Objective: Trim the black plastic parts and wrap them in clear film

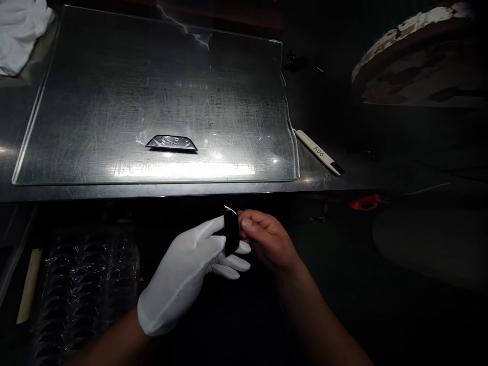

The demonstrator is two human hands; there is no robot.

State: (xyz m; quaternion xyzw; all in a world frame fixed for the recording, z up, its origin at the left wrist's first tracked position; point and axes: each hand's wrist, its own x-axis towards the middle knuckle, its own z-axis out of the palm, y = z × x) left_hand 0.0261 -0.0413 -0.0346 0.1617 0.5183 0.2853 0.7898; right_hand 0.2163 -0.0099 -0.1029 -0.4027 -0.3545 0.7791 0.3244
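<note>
My left hand (190, 269), in a white glove, grips a small glossy black part (231, 231) between thumb and fingers, held upright in front of the bench edge. My bare right hand (269, 236) is closed in a pinch at the part's right edge; what its fingertips hold is too small to make out. A thin pale sliver shows along the part's top end. Beyond the hands, a similar black trapezoid-shaped part (171, 143) with shiny, wrinkled film on its face lies on a scratched glass sheet (95, 101).
A cream-handled cutter (318, 151) marked A06 lies right of the glass. A clear tray (87, 290) with several black parts stands low left, beside a pale strip (29, 287). White cloth (23, 33), a red-handled tool (365, 202) and a worn round object (419, 66) lie around.
</note>
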